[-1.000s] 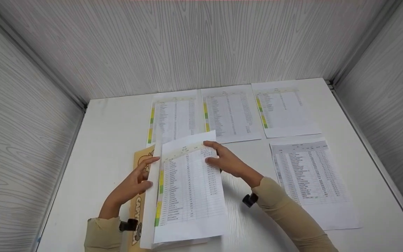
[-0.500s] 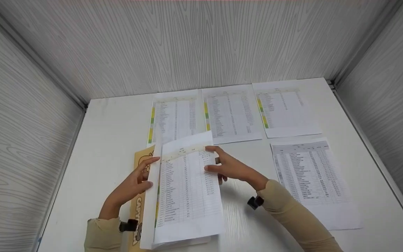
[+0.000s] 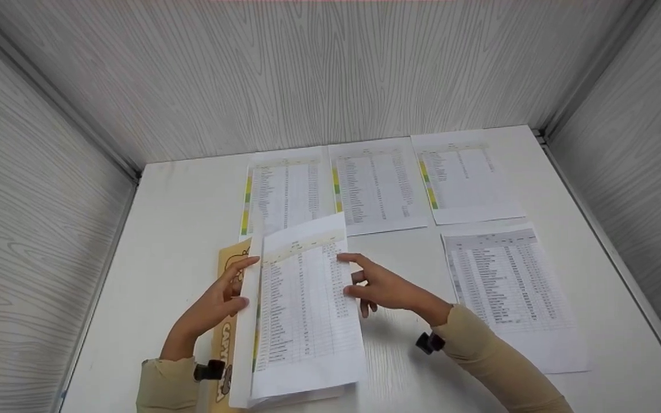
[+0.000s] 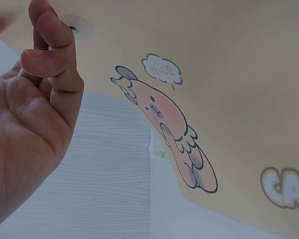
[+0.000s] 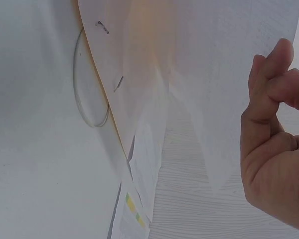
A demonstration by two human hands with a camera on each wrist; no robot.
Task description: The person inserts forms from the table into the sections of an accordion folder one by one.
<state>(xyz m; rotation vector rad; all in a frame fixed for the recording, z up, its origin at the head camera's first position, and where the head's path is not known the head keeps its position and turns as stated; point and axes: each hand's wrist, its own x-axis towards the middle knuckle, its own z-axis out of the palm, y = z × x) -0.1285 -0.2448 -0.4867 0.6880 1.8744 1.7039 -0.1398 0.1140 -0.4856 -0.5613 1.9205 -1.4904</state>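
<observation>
Folder (image 4: 239,109) reading “Nice”, “CAPY”, fingers (image 3: 354,258) pinching sheet (image 3: 307,310)

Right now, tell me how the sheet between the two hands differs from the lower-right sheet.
The held sheet is raised and tilted; the lower-right sheet lies flat on the table. The held sheet has a cream header band; the lower-right sheet, a grey one. Both are white and printed.

An office-like booth: wood-grain panels (image 3: 307,74) rise behind the white table (image 3: 181,218) and along both its sides, with printed spreadsheets (image 3: 471,186) spread on it.
</observation>
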